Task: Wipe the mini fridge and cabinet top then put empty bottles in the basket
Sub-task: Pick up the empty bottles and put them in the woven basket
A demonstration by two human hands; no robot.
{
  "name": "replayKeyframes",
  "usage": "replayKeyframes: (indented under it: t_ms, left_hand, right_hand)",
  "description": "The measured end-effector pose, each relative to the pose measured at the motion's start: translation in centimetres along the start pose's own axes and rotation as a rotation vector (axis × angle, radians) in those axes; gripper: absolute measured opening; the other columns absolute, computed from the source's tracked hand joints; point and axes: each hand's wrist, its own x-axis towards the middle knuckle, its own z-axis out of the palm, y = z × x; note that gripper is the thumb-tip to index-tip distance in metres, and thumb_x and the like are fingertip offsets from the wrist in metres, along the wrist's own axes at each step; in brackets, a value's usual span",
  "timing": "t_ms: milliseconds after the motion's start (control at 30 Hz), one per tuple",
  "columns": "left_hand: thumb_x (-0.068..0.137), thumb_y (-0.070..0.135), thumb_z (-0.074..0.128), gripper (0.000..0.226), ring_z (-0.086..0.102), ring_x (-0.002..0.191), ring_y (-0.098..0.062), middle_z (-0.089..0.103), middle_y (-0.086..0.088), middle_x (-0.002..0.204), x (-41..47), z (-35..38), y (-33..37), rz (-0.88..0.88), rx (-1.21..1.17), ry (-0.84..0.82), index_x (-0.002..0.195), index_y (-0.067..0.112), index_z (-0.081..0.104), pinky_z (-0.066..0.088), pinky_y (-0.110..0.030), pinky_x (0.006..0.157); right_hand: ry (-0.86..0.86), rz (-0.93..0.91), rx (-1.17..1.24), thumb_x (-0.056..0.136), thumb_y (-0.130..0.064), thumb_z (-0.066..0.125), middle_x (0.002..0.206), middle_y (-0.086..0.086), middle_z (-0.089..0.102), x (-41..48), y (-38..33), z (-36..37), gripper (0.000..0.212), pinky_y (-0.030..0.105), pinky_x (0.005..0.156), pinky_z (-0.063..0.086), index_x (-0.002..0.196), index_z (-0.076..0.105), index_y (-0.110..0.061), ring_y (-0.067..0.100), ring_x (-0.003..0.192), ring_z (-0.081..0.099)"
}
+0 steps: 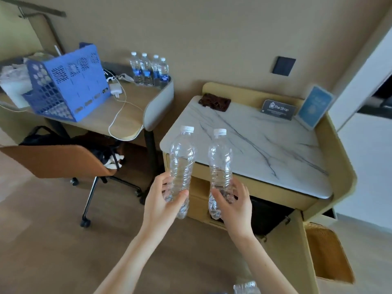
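Note:
My left hand point(161, 200) grips the lower part of a clear empty bottle point(182, 158) with a white cap, held upright. My right hand point(235, 202) grips a second clear empty bottle point(220, 160), also upright. Both are in the air in front of the cabinet's marble top point(265, 145). A dark brown cloth point(214, 102) lies at the back left of that top. A blue perforated basket point(67, 85) lies tipped on the desk at the left. Below the top, the black mini fridge point(267, 215) shows behind an open cabinet door point(294, 251).
Several full water bottles point(149, 68) stand at the desk's point(127, 124) far corner, beside a white charger and cable point(116, 90). A brown wheeled chair point(63, 162) stands under the desk. A dark sign point(277, 109) and a blue card point(316, 105) stand on the cabinet. Another crumpled bottle point(246, 288) is at the bottom edge.

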Motion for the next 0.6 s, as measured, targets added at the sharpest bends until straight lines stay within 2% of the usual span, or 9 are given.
replayKeyframes:
  t_ms: [67, 133, 200, 267, 333, 400, 500, 567, 600]
  left_hand:
    - [0.08, 0.034, 0.08, 0.055, 0.052, 0.115, 0.011, 0.058, 0.025, 0.122, 0.4, -0.4, 0.2, 0.027, -0.011, -0.079, 0.122, 0.049, 0.048, 0.044, -0.012, 0.092]
    - [0.08, 0.036, 0.08, 0.055, 0.052, 0.115, 0.011, 0.058, 0.03, 0.12, 0.6, -0.3, 0.0, 0.051, -0.006, -0.173, 0.125, 0.044, 0.05, 0.043, -0.015, 0.093]
    - [0.079, 0.037, 0.081, 0.056, 0.052, 0.113, 0.014, 0.059, 0.03, 0.118, 0.5, 0.2, 0.0, 0.085, 0.01, -0.267, 0.126, 0.041, 0.052, 0.041, -0.008, 0.088]
    - [0.078, 0.037, 0.081, 0.057, 0.053, 0.11, 0.014, 0.06, 0.024, 0.119, 0.2, 1.2, 0.3, 0.117, 0.008, -0.368, 0.128, 0.035, 0.053, 0.037, 0.001, 0.084]
    - [0.079, 0.035, 0.081, 0.059, 0.054, 0.108, 0.013, 0.06, 0.021, 0.12, -0.5, 2.5, 0.8, 0.14, -0.011, -0.475, 0.13, 0.03, 0.053, 0.037, 0.002, 0.083]
    - [0.08, 0.033, 0.08, 0.059, 0.054, 0.109, 0.011, 0.058, 0.022, 0.122, -1.7, 4.0, 1.5, 0.163, -0.047, -0.569, 0.131, 0.028, 0.052, 0.039, 0.001, 0.083]
    - [0.082, 0.032, 0.079, 0.057, 0.056, 0.115, 0.001, 0.057, 0.021, 0.125, -4.2, 6.5, 2.7, 0.184, -0.09, -0.71, 0.132, 0.029, 0.051, 0.044, -0.011, 0.091]
    - [0.083, 0.031, 0.078, 0.056, 0.056, 0.117, -0.004, 0.056, 0.017, 0.126, -6.3, 8.3, 3.5, 0.216, -0.111, -0.806, 0.131, 0.028, 0.051, 0.046, -0.022, 0.096]
    - [0.082, 0.031, 0.078, 0.054, 0.056, 0.117, -0.003, 0.056, 0.017, 0.126, -7.4, 9.1, 3.9, 0.24, -0.116, -0.851, 0.13, 0.029, 0.052, 0.046, -0.023, 0.097]
  right_hand:
    - [0.092, 0.004, -0.011, 0.082, -0.035, 0.08, 0.107, -0.022, 0.058, -1.3, -0.4, -0.1, 0.04, 0.038, 0.091, 0.056, 0.111, 0.058, -0.051, -0.004, 0.102, 0.059]
    - [0.199, 0.026, -0.022, 0.082, -0.034, 0.081, 0.11, -0.019, 0.057, -3.0, -0.3, -0.6, 0.043, 0.037, 0.093, 0.055, 0.118, 0.059, -0.042, -0.006, 0.104, 0.057]
    - [0.309, 0.055, -0.032, 0.082, -0.034, 0.08, 0.113, -0.02, 0.056, -5.1, -0.1, -1.4, 0.047, 0.035, 0.093, 0.054, 0.122, 0.057, -0.042, -0.007, 0.105, 0.056]
    - [0.412, 0.089, -0.061, 0.083, -0.035, 0.08, 0.116, -0.021, 0.055, -7.4, 0.1, -2.5, 0.052, 0.037, 0.095, 0.055, 0.129, 0.057, -0.035, -0.001, 0.108, 0.058]
    - [0.513, 0.132, -0.094, 0.082, -0.036, 0.081, 0.118, -0.018, 0.055, -9.7, 0.4, -3.8, 0.058, 0.037, 0.095, 0.055, 0.134, 0.056, -0.028, 0.004, 0.11, 0.059]
    - [0.607, 0.158, -0.122, 0.082, -0.036, 0.081, 0.118, -0.017, 0.055, -12.3, 0.6, -5.2, 0.058, 0.026, 0.091, 0.054, 0.134, 0.056, -0.028, 0.0, 0.108, 0.057]
    - [0.753, 0.17, -0.151, 0.081, -0.032, 0.082, 0.113, -0.021, 0.055, -15.8, 0.8, -7.8, 0.052, 0.006, 0.081, 0.044, 0.127, 0.058, -0.031, -0.01, 0.103, 0.053]
    - [0.848, 0.195, -0.152, 0.08, -0.029, 0.083, 0.112, -0.021, 0.054, -18.1, 0.8, -9.7, 0.053, 0.008, 0.084, 0.045, 0.125, 0.057, -0.032, -0.009, 0.102, 0.053]
    - [0.894, 0.206, -0.149, 0.079, -0.028, 0.084, 0.112, -0.02, 0.054, -19.2, 0.9, -10.6, 0.053, 0.015, 0.087, 0.048, 0.124, 0.055, -0.034, -0.006, 0.102, 0.055]
